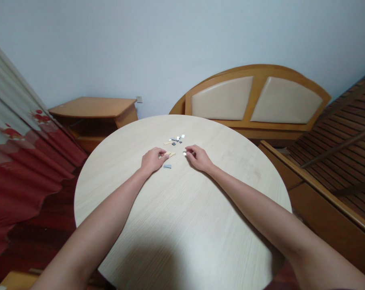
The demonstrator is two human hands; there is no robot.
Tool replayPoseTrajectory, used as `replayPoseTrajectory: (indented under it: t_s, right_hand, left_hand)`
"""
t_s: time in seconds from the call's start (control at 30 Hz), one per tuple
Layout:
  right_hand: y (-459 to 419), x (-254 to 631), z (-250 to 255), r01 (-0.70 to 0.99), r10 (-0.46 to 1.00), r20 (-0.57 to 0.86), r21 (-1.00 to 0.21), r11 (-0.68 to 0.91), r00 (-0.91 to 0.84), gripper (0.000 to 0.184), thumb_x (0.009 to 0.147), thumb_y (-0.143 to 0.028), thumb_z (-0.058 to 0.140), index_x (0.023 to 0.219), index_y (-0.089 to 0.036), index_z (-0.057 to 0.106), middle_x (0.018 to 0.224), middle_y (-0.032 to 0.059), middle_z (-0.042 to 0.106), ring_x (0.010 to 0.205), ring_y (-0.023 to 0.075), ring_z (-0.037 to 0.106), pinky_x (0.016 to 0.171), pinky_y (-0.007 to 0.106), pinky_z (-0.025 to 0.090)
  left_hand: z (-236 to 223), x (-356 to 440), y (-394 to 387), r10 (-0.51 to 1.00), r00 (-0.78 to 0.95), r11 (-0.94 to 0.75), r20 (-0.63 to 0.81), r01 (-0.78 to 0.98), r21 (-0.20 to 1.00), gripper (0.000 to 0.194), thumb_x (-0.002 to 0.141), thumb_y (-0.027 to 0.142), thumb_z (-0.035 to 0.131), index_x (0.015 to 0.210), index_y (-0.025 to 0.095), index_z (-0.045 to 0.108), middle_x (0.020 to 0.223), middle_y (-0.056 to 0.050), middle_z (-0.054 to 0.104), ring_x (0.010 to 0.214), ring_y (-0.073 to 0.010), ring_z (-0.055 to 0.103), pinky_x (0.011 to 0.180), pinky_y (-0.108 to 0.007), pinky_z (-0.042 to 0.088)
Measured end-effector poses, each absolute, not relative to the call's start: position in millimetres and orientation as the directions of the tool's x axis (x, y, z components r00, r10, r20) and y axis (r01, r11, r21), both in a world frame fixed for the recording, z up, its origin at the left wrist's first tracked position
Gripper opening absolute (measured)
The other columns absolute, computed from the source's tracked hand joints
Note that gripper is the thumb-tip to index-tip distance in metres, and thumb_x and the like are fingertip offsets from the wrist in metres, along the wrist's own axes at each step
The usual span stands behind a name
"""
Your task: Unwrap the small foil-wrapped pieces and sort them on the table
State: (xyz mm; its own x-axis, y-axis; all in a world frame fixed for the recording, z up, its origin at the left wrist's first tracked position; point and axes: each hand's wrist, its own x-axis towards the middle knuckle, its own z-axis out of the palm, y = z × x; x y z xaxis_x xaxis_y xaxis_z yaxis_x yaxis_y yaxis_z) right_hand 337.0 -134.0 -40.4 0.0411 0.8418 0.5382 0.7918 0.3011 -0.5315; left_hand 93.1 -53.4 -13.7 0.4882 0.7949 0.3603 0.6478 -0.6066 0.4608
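My left hand (pixel 153 159) rests at the middle of the round table, its fingers closed on a pale yellow studded building brick piece (pixel 172 154). To the right, my right hand (pixel 198 157) pinches a small white piece (pixel 184 153) between thumb and fingers. A gap separates the two hands. Just in front of my left hand lies a grey-blue flat piece (pixel 167 166). Beyond both hands is a loose group of small parts: a dark square piece (pixel 174 143), a cream strip (pixel 168 143), a white piece (pixel 182 136) and several tiny dark bits (pixel 178 141).
The light wood round table (pixel 176 225) fills the middle. Behind it stand a wooden cabinet (pixel 94 106) and a headboard (pixel 248 96) against the wall. A red and white curtain (pixel 22 173) hangs at left; a slatted wooden frame (pixel 342 145) leans at right.
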Motion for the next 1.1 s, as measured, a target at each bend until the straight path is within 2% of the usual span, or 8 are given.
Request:
replayPoseTrajectory:
  t_s: [0.1, 0.17, 0.27, 0.43, 0.6, 0.7, 0.87, 1.1]
  right_hand:
    - [-125.5, 345.4, -41.9, 0.742, 0.858, 0.495, -0.626, 0.240, 0.140, 0.037, 0.099, -0.031, 0.044, 0.122, -0.018, 0.069, 0.126, 0.0124, 0.070, 0.115, 0.0243, 0.064, 0.103, 0.043, 0.049]
    - [-114.9, 351.3, -42.8, 0.726, 0.881, 0.459, -0.644, 0.240, 0.116, 0.042, 0.100, -0.034, 0.041, 0.129, -0.019, 0.067, 0.135, 0.0109, 0.067, 0.126, 0.0249, 0.060, 0.112, 0.044, 0.044]
    - [-94.7, 356.6, -42.9, 0.724, 0.911, 0.411, -0.633, 0.274, 0.015, 0.047, 0.102, -0.037, 0.036, 0.136, -0.021, 0.064, 0.145, 0.0079, 0.061, 0.137, 0.0242, 0.053, 0.119, 0.044, 0.037]
    - [-71.3, 358.3, -40.3, 0.774, 0.950, 0.312, -0.593, 0.221, -0.033, 0.047, 0.105, -0.034, 0.031, 0.133, -0.026, 0.067, 0.146, 0.0033, 0.060, 0.140, 0.0229, 0.051, 0.120, 0.044, 0.035]
    - [-81.8, 368.5, -39.2, 0.784, 0.950, 0.309, -0.599, 0.164, 0.038, 0.045, 0.103, -0.029, 0.034, 0.127, -0.020, 0.071, 0.138, 0.0071, 0.066, 0.133, 0.0234, 0.058, 0.116, 0.042, 0.041]
    - [-101.9, 379.3, -40.6, 0.796, 0.932, 0.334, -0.598, 0.095, 0.141, 0.039, 0.094, -0.018, 0.047, 0.124, -0.017, 0.072, 0.130, 0.0099, 0.071, 0.124, 0.0245, 0.065, 0.112, 0.042, 0.046]
    - [-138.1, 392.4, -44.1, 0.880, 0.855, 0.469, -0.474, 0.033, 0.221, 0.033, 0.082, -0.007, 0.055, 0.106, -0.014, 0.076, 0.110, 0.0132, 0.076, 0.104, 0.0276, 0.070, 0.099, 0.044, 0.053]
    - [-151.8, 394.5, -40.3, 0.872, 0.873, 0.456, -0.483, 0.077, 0.175, 0.021, 0.078, -0.006, 0.061, 0.089, -0.017, 0.075, 0.091, 0.0086, 0.075, 0.083, 0.0222, 0.069, 0.081, 0.035, 0.056]
  left_hand:
    - [-7.4, 94.2, -57.8, 0.830, 0.471, -0.558, 0.301, 0.670, 0.490, 0.029, 0.094, 0.045, 0.060, 0.102, 0.024, 0.078, 0.111, -0.006, 0.077, 0.100, -0.0240, 0.068, 0.079, -0.031, 0.050]
    - [-3.4, 95.0, -60.4, 0.850, 0.456, -0.524, 0.262, 0.687, 0.504, 0.034, 0.097, 0.047, 0.054, 0.105, 0.023, 0.078, 0.116, -0.005, 0.076, 0.104, -0.0238, 0.067, 0.082, -0.031, 0.049]
    - [-0.3, 95.7, -62.0, 0.867, 0.442, -0.495, 0.231, 0.707, 0.505, 0.040, 0.101, 0.048, 0.045, 0.108, 0.023, 0.076, 0.120, -0.006, 0.074, 0.109, -0.0250, 0.066, 0.085, -0.031, 0.048]
    - [-0.8, 95.2, -60.6, 0.871, 0.442, -0.487, 0.214, 0.727, 0.484, 0.047, 0.103, 0.050, 0.037, 0.108, 0.022, 0.074, 0.120, -0.008, 0.074, 0.110, -0.0266, 0.065, 0.083, -0.032, 0.047]
    - [-1.4, 94.9, -60.2, 0.870, 0.443, -0.490, 0.218, 0.720, 0.492, 0.046, 0.103, 0.049, 0.037, 0.107, 0.021, 0.074, 0.122, -0.008, 0.073, 0.111, -0.0268, 0.064, 0.081, -0.032, 0.046]
    - [-0.4, 95.6, -61.3, 0.871, 0.436, -0.487, 0.226, 0.707, 0.513, 0.043, 0.102, 0.048, 0.040, 0.107, 0.021, 0.074, 0.120, -0.007, 0.074, 0.109, -0.0258, 0.065, 0.080, -0.031, 0.045]
    - [2.5, 96.0, -65.4, 0.859, 0.433, -0.511, 0.273, 0.688, 0.516, 0.040, 0.102, 0.045, 0.042, 0.102, 0.022, 0.074, 0.113, -0.007, 0.075, 0.102, -0.0245, 0.066, 0.076, -0.030, 0.043]
    - [6.5, 95.2, -73.2, 0.825, 0.460, -0.565, 0.328, 0.674, 0.476, 0.039, 0.101, 0.044, 0.044, 0.094, 0.022, 0.075, 0.103, -0.007, 0.076, 0.091, -0.0227, 0.067, 0.072, -0.030, 0.041]
